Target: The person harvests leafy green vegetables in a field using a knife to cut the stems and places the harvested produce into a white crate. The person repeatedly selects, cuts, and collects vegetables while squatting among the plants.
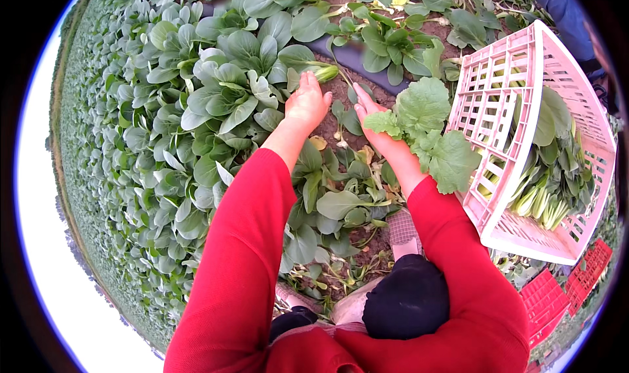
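My left hand (308,102) is near the middle of the head view, its thumb apart from its extended fingers. A leafy green like bok choy, with a pale green base (325,73), lies just past its fingertips; whether they touch is unclear. To the right, my right hand (374,120) reaches forward with its fingers stretched; its far side is hidden. Broad ruffled green leaves (423,108) overlap its wrist and forearm, and I cannot tell whether it holds their stem. A thin stalk (344,73) runs near those fingertips.
A pale pink plastic crate (511,127) stands tilted at right, holding bundled greens (555,171). Dense leafy plants (216,98) fill the left. A dark strip (373,71) crosses the soil ahead. Red crates (544,299) lie lower right; another person's blue clothing (555,14) shows upper right.
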A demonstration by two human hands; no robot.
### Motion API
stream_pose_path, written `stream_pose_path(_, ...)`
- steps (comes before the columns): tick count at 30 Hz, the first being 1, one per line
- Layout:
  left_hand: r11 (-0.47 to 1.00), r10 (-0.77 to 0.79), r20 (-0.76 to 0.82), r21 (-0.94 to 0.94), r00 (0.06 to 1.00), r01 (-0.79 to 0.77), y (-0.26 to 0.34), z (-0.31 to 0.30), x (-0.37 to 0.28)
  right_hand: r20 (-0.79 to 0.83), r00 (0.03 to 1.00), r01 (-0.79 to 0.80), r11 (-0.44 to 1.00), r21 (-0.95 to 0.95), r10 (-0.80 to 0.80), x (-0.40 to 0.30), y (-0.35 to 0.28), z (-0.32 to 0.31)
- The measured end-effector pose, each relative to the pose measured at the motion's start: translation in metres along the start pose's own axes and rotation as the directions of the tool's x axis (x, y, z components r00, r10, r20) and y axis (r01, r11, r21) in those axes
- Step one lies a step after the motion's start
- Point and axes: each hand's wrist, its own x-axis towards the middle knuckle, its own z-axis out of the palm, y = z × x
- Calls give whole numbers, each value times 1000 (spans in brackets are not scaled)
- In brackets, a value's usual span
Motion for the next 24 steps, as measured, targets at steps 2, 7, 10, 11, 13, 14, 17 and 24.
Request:
stream_pose_path(2, 1000, 3, 4, -3, 1000, -3, -9, 4, -3, 81, 993, -70, 987, -141, 82, 5, -9, 2)
stream_pose_path(7, 953, 62, -98, -289, 993, -88, -9, -7, -30, -9, 999, -30, 986, 167, 32, 6, 32, 15)
stream_pose_path(10, 666, 45, 20, -746, 999, -16, 10, -50, -93, 144, 948, -315, 797, 515, 282, -39, -15, -13)
stream_pose_path(11, 527, 43, 51, -850, 998, 21, 9, -57, -117, 101, 974, -222, 743, 631, 205, -52, -32, -21)
stream_pose_path(13, 340, 128, 14, -940, 992, -31, 10, -59, -156, -20, 997, -25, 581, 813, 72, -76, -57, -38)
stream_pose_path(14, 266, 154, 72, -964, 985, 28, 16, -63, -175, -4, 999, -17, 574, 819, 36, -85, -68, -45)
stream_pose_path(17, 276, 272, 319, -930, 908, 244, 19, -67, -224, 152, 988, -116, 588, 801, -11, -110, -94, -55)
stream_pose_path(24, 540, -130, -117, -841, 985, -29, 5, -33, -328, 519, 835, -231, 741, 630, -182, -177, -147, -12)
